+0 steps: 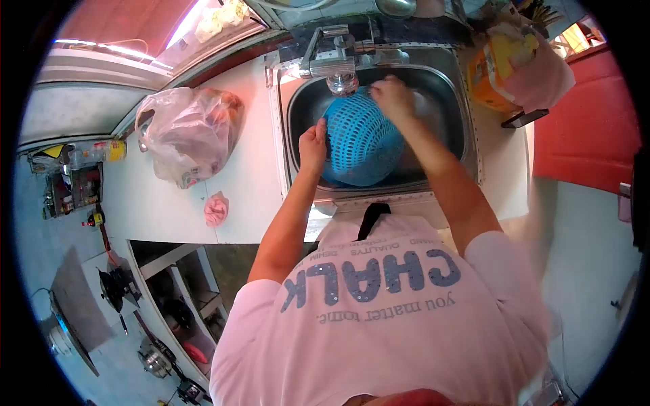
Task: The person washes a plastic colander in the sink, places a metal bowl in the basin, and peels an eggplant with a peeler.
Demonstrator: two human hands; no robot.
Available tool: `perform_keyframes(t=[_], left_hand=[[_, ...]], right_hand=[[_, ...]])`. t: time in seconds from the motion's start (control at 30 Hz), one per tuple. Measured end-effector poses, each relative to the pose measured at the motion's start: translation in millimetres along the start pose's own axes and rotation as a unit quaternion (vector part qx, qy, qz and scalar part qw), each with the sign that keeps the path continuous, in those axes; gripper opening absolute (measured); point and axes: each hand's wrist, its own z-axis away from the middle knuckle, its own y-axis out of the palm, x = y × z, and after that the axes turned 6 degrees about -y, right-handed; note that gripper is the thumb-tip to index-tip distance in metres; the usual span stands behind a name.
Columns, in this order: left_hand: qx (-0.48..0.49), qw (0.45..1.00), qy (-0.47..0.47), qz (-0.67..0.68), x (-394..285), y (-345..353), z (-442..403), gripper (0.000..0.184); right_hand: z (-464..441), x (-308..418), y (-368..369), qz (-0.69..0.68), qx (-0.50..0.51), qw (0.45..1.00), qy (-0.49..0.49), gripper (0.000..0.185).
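Note:
A blue plastic colander (359,145) with slotted walls lies tilted in the steel sink (443,145), its perforated outer side facing up. At its left edge, my left hand (313,143) is closed on the rim, thumb and fingers pointing up. My right hand (394,98) is against the far right part of the colander with its fingers curled in. Whatever those fingers hold, if anything, is hidden and slightly blurred. Just above the colander stands the chrome faucet (342,68), close to both hands.
On the white counter (257,176) to the left sit a filled plastic bag (189,132) and a crumpled pink cloth (216,210). An orange-yellow package (497,71) stands right of the sink. A red panel (575,122) is at the far right. Open shelves (183,291) lie below the counter.

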Motion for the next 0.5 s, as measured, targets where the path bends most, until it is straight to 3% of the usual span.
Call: perform_keyframes(t=[0.1,0.13,0.17,0.23,0.33,0.37,0.43,0.5], left_hand=[[-0.033,0.998,0.03,-0.041,11.5,-2.4,-13.5,0.048],[-0.035,0.997,0.037,-0.049,12.5,-2.4,-21.1,0.048],[-0.036,0.997,0.039,-0.061,16.7,-4.0,-25.3,0.048],[-0.033,0.998,0.025,-0.056,15.0,-3.6,-20.2,0.047],[-0.041,0.999,-0.002,-0.019,6.7,-0.7,-14.7,0.047],[-0.044,0.999,-0.002,-0.028,6.4,-1.8,-14.0,0.047],[-0.054,0.998,-0.006,-0.044,5.9,-3.0,-21.8,0.048],[-0.077,0.995,-0.031,-0.051,27.8,-2.5,-34.3,0.048]], right_hand=[[19.9,8.4,11.1,0.036,-0.019,0.999,-0.001,0.019],[36.5,21.4,22.5,-0.093,-0.072,0.99,-0.072,0.019],[55.2,37.7,28.8,-0.106,-0.098,0.974,-0.176,0.017],[72.6,49.2,33.2,-0.109,-0.12,0.953,-0.257,0.02],[38.8,-2.0,37.3,-0.221,-0.119,0.968,-0.005,0.022],[34.6,-13.9,36.3,-0.111,-0.181,0.977,-0.019,0.023],[43.7,2.2,31.5,-0.093,-0.125,0.988,-0.018,0.021],[67.1,35.6,48.8,-0.218,-0.125,0.964,-0.087,0.018]])
